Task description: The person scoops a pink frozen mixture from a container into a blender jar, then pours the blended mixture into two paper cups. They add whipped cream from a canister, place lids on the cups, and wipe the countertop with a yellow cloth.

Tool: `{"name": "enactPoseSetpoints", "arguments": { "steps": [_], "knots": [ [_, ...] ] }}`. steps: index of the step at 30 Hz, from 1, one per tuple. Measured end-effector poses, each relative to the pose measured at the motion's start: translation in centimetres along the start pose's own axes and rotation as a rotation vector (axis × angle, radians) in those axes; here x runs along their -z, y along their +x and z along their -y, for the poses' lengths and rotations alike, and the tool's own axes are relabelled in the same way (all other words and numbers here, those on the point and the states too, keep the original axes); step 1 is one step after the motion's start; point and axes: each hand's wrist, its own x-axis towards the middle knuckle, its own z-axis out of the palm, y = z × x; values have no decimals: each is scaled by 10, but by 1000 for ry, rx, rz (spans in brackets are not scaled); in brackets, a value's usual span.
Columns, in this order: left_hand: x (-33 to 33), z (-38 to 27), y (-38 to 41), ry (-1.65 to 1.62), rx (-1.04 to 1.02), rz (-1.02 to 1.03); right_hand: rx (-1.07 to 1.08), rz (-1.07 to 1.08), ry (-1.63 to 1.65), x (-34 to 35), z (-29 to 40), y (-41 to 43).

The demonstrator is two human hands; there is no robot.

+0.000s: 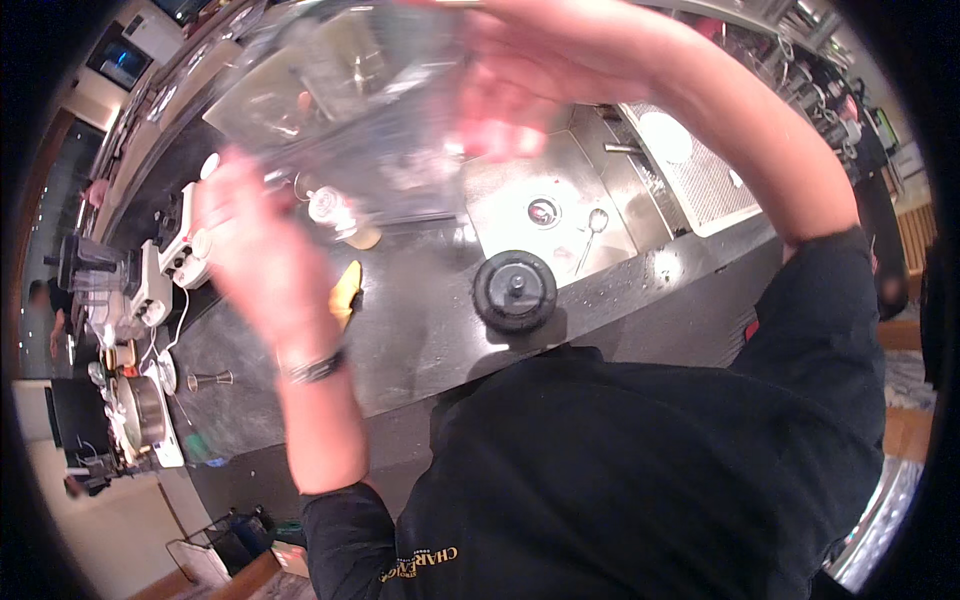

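Both my hands are raised over the counter and blurred by motion. A clear see-through container or pitcher (405,127), also blurred, spans the space between them; its exact shape cannot be told. My left hand (259,240) is at its lower left, and my right hand (510,90) is at its right side. How the fingers meet it is unclear. Below, a round black lid-like piece with a clear centre (515,292) lies at the sink's edge. A yellow cloth or peel (346,292) lies by my left wrist, near a whitish squeeze bottle (332,211).
A metal sink (510,214) holds a spoon-like utensil (592,232). Right of it is a white grated tray (705,180). White appliances (180,259), a blender jug (94,266), a metal jigger (211,381) and a steel pot (144,411) stand left. People are at the far edges.
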Motion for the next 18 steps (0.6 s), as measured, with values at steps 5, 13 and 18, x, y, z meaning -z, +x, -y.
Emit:
{"name": "enactPoseSetpoints", "arguments": {
  "steps": [5,13,18],
  "knots": [
    [-118,13,-54,-497,193,491,-232,-209,212,113,-126,3],
    [-37,60,-94,-138,503,790,-474,-308,354,180,-427,131],
    [59,81,-136,-118,965,635,-473,-354,434,208,-507,181]
  ]
}}
